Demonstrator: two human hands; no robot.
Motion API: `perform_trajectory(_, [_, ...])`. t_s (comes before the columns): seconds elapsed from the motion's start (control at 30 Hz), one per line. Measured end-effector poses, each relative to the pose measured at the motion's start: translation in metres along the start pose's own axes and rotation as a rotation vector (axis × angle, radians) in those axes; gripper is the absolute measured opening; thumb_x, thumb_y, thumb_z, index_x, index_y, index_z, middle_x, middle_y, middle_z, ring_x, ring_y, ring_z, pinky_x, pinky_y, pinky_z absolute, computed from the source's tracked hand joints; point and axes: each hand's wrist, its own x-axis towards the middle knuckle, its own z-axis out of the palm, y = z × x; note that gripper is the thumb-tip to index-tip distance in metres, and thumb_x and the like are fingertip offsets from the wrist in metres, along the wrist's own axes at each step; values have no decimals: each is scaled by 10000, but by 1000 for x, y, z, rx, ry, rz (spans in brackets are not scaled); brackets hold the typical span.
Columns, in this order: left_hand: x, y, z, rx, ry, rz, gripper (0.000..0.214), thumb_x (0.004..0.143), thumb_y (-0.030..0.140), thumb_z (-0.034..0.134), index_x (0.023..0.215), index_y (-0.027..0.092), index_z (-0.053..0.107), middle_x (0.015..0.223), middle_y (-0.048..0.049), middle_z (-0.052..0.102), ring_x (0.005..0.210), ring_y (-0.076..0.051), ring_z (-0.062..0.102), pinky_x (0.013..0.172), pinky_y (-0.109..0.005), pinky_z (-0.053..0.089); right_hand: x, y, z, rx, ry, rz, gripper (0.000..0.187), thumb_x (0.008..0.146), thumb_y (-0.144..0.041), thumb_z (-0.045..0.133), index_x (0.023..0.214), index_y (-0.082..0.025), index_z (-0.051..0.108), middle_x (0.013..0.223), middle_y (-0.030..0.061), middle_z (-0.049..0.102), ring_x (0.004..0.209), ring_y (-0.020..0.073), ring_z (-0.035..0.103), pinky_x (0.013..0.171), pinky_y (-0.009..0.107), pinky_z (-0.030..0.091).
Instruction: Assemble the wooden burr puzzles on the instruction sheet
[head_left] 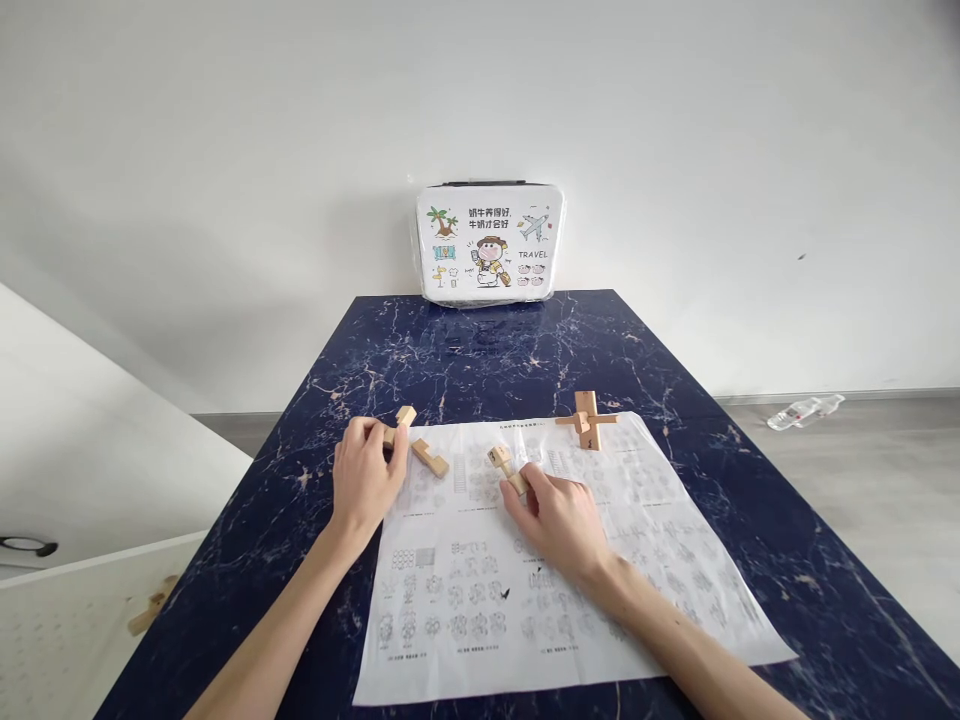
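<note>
My left hand rests on the dark marble table, its fingers closed round a small wooden puzzle piece that sticks out past the knuckles. A loose notched wooden piece lies just to its right on the printed instruction sheet. On the sheet my right hand pinches another wooden piece between its fingertips. An assembled wooden cross of pieces stands at the sheet's far right corner, away from both hands.
A white case with cartoon travel pictures leans against the wall at the table's far edge. A plastic bottle lies on the floor at the right. Wooden pieces lie on a white surface at the lower left.
</note>
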Motion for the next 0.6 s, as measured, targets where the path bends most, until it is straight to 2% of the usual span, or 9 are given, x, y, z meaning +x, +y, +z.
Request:
perform_trajectory(0.13, [3, -4, -6, 193, 41, 17, 413, 1032, 449, 520, 734, 207, 674, 996, -122, 634, 931, -317, 637, 800, -442, 487, 0, 0, 0, -17, -5, -11, 369, 1039, -429, 506, 736, -265, 373, 516, -31, 464, 417, 144, 352, 488, 296, 236])
perform_trajectory(0.23, [1, -3, -7, 236, 13, 37, 405, 992, 437, 590, 669, 216, 693, 991, -111, 645, 911, -311, 623, 782, -442, 483, -1, -1, 0, -27, -3, -14, 364, 1033, -430, 505, 731, -265, 383, 519, -25, 482, 420, 151, 385, 488, 299, 250])
perform_trajectory(0.37, [-2, -2, -5, 254, -21, 80, 363, 963, 444, 640, 698, 215, 735, 1100, -136, 646, 1011, -349, 608, 821, -469, 498, -1, -1, 2, -30, -12, -10, 357, 1020, -413, 513, 730, -264, 366, 525, -20, 504, 424, 149, 388, 490, 299, 260])
perform_trajectory(0.6, [-4, 0, -5, 237, -13, 112, 475, 961, 528, 664, 611, 210, 623, 1197, -155, 618, 1087, -377, 597, 889, -514, 506, -1, -1, 1, 15, -19, -10, 373, 1015, -426, 542, 723, -264, 376, 508, -23, 471, 420, 140, 340, 481, 305, 241])
